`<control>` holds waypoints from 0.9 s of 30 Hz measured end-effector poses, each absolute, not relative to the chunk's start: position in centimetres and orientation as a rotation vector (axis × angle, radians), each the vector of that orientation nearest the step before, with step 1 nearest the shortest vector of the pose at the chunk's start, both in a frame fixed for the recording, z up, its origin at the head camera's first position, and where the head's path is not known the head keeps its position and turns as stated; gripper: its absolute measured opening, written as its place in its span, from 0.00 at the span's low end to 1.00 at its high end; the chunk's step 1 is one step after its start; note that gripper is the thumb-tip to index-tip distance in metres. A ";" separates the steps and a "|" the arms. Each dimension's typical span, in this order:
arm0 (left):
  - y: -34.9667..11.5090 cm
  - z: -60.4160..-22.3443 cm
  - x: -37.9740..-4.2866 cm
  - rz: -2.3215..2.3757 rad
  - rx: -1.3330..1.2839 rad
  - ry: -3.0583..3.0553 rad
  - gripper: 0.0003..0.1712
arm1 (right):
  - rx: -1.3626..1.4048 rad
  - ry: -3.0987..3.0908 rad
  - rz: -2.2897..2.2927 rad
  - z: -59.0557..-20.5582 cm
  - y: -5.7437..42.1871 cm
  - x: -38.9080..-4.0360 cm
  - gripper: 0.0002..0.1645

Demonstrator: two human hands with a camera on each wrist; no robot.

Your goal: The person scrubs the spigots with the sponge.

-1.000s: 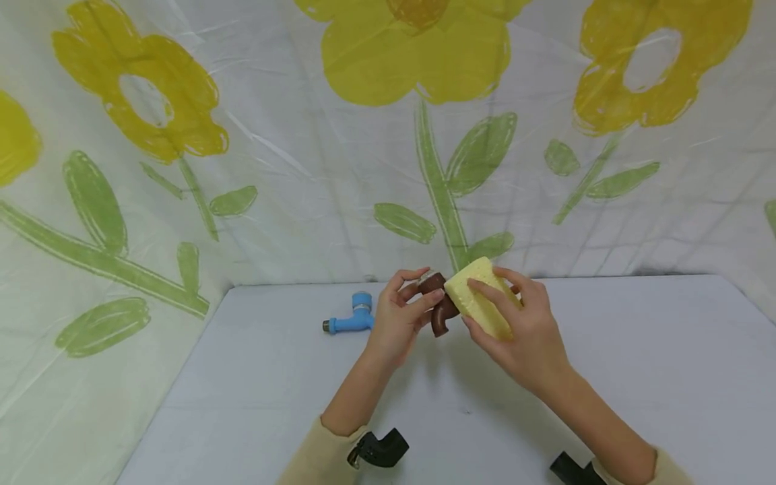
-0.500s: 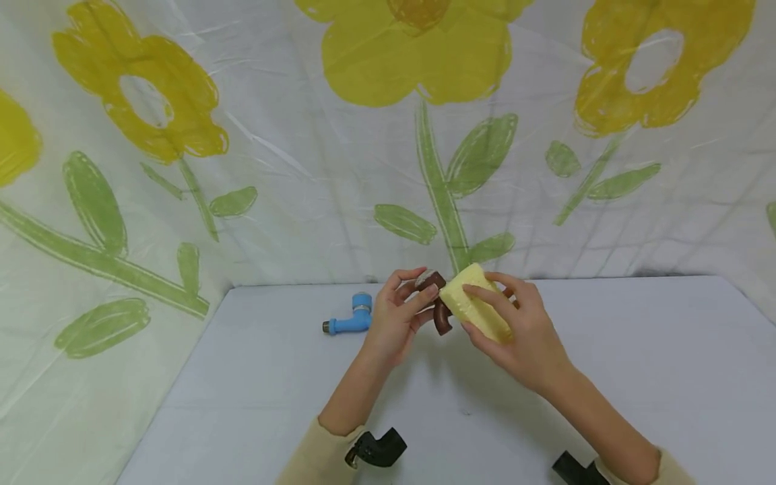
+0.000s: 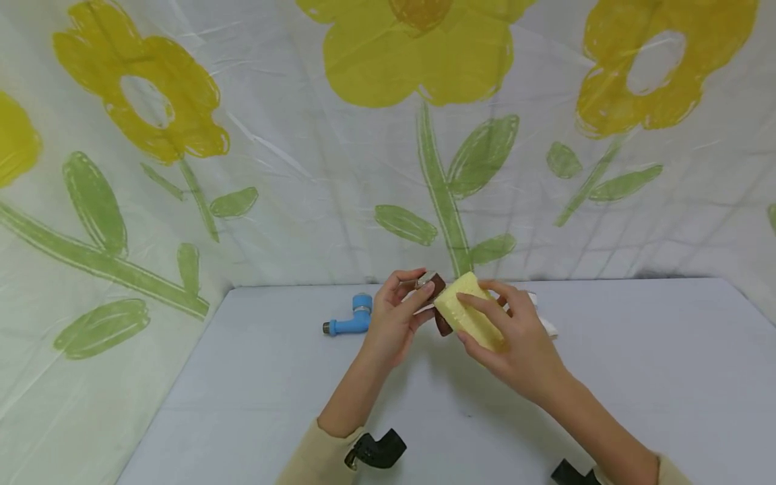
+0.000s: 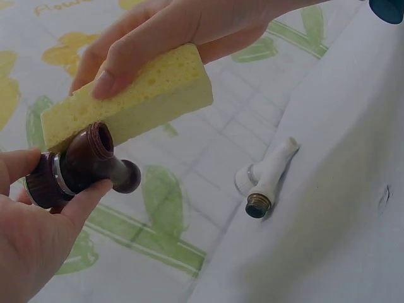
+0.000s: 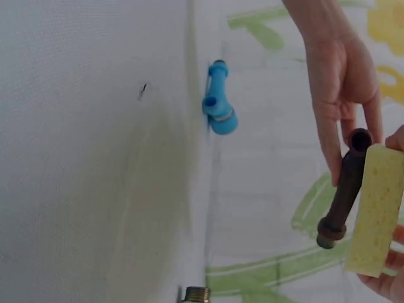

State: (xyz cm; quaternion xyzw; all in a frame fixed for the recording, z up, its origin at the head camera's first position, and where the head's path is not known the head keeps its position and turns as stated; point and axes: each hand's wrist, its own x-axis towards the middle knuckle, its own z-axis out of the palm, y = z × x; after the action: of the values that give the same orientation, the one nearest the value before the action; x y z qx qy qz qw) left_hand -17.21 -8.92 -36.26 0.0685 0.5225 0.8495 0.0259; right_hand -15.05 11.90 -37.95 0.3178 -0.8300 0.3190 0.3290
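Note:
A dark brown plastic tap is pinched between the thumb and fingers of my left hand, above the table. My right hand grips a yellow sponge from its right side. The sponge lies against the tap's body and hides part of it in the head view. In the left wrist view the brown tap shows its threaded opening, with the sponge along its far side. The right wrist view shows the sponge beside the tap.
On the table, a blue tap lies left of the left hand. Partly hidden behind the right hand is a white tap with a brass threaded end. A flower-printed sheet hangs behind the table's back edge.
The right hand and sponge have shifted slightly left and downward across the brown tap, covering more of it. Part of the white tap now shows behind the right hand. The left hand stays nearly still.

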 end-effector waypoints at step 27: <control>-8.7 -35.9 -16.9 2.497 0.141 2.126 0.20 | 0.839 -2.166 0.633 -37.2 11.8 -14.6 0.22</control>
State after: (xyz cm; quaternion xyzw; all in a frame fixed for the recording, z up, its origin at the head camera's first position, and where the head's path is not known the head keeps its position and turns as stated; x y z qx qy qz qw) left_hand -16.92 -8.72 -35.86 0.0427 0.6460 0.7588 -0.0706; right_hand -14.55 11.79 -37.18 0.3254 -0.8398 0.2455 0.3587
